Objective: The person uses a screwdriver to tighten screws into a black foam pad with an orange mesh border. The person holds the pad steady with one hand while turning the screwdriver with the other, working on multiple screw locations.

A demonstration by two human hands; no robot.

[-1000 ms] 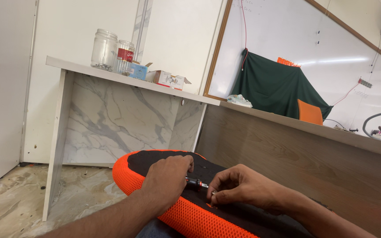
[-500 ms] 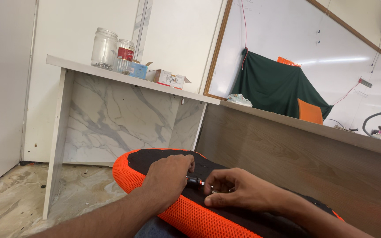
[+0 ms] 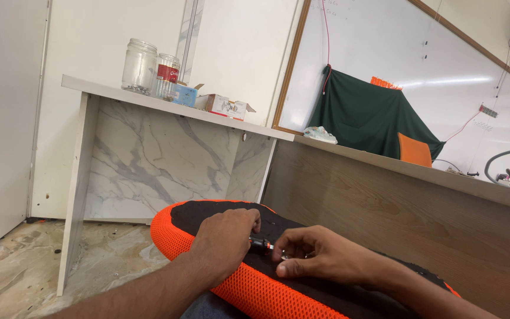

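Closest to you, an orange mesh seat cushion (image 3: 249,289) with a black underside panel (image 3: 219,215) rests across your lap. Your left hand (image 3: 225,236) lies curled on the black panel, and a small black tool tip with a red band (image 3: 261,244) pokes out from under its fingers, so it seems to grip a short driver. The tool's long axis runs left to right, pointing toward your right hand (image 3: 320,257), which lies just beside it. Your right fingertips (image 3: 287,267) pinch narrowly around a small metal fastener (image 3: 282,255) at the tool's end; both hands nearly touch there. Farther off stands a marble-patterned table (image 3: 149,159) carrying glass jars (image 3: 140,65) and small boxes (image 3: 225,105). Beyond a wooden partition (image 3: 385,201), a dark green cloth (image 3: 367,118) hangs before a whiteboard (image 3: 385,53).
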